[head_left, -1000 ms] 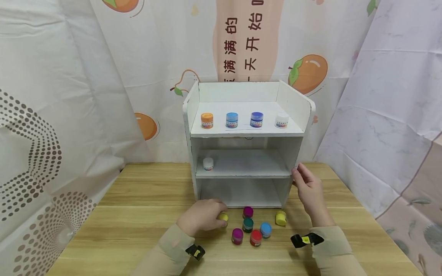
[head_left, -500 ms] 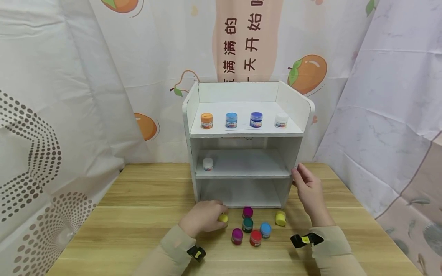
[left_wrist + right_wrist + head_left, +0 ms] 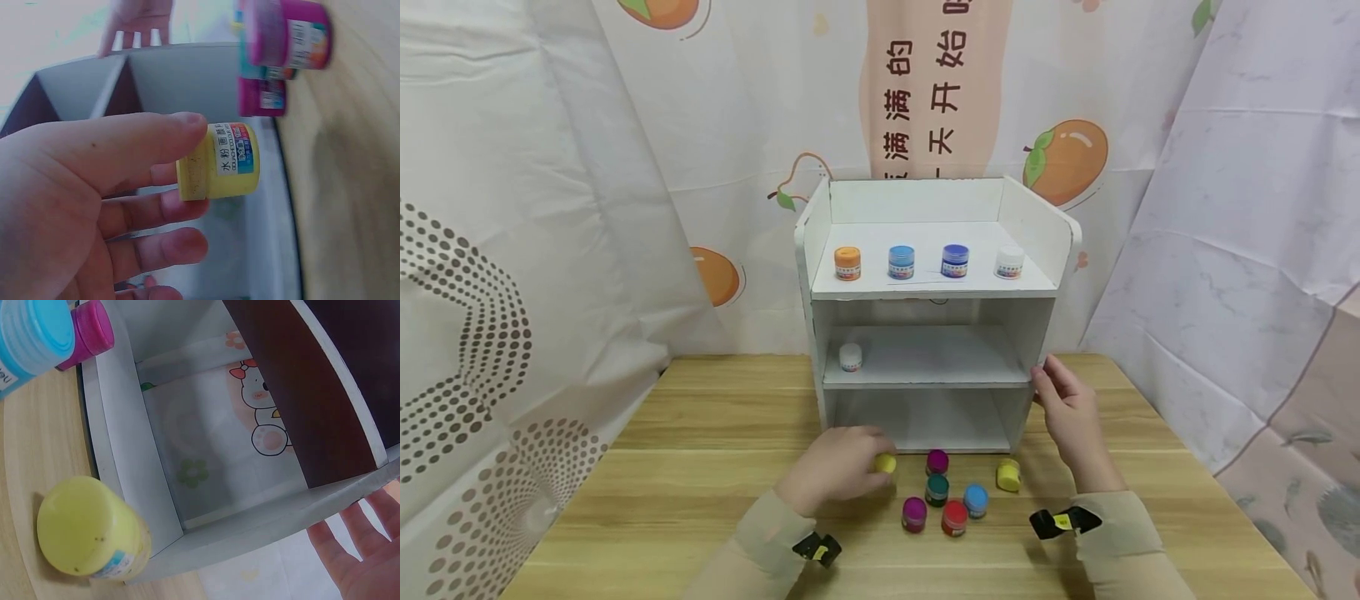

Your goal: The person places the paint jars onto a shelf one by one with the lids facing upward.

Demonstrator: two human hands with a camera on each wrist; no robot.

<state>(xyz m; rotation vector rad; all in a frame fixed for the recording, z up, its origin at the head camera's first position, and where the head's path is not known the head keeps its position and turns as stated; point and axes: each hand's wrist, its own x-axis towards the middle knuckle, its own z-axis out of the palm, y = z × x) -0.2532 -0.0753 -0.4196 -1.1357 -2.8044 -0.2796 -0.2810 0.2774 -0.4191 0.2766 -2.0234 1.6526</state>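
The largest thing here is the one table (image 3: 700, 425), and on it stands one white shelf unit (image 3: 1037, 217) with three boards. My right fingers (image 3: 361, 530) are nearly straight and slightly spread; they appear to touch the unit's outer wall on my right, near the level of the middle board (image 3: 936, 354), and I see nothing held in them. My left fingers (image 3: 156, 247) are closed to about a lid's width: with the thumb they pinch a yellow jar (image 3: 219, 162) by its lid, the lower ones bent loosely and free of it. That jar is in front of the unit's lower left; whether its base clears the table I can't be sure.

I take this step to be picking the jar up. The next move, I'd say, calls for a steady pinch and a level lift, clear of the board edges.

I count twelve jars. The top board (image 3: 917, 235) bears four: one orange jar (image 3: 847, 263), one light blue jar (image 3: 901, 262), one dark blue jar (image 3: 955, 262), one white jar (image 3: 1009, 262). The middle board bears a second white jar (image 3: 851, 357). On the table are six: two purple jars (image 3: 913, 515), one green jar (image 3: 936, 490), one red jar (image 3: 955, 517), another light blue jar (image 3: 976, 500) and another yellow jar (image 3: 1008, 476). The twelfth is in my grasp.
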